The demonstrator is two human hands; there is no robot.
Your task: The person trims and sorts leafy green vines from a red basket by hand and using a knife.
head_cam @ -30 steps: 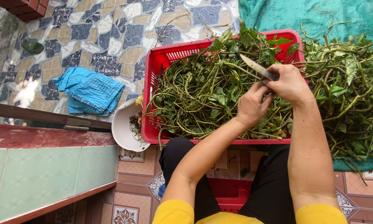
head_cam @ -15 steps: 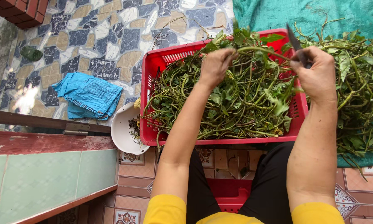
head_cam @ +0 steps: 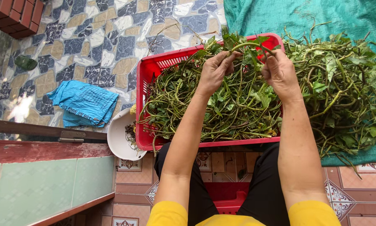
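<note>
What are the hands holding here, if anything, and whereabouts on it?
Both hands grip one green stem, bent in an arc over the red basket: the left hand near one end, the right hand near the other.

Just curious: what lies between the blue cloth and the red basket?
In the head view, a white bowl sits between the blue cloth and the red basket, tucked against the basket's corner.

A green stem [head_cam: 247,44] arches between both hands. It hangs above the basket [head_cam: 144,83], over leafy greens [head_cam: 221,109].
</note>
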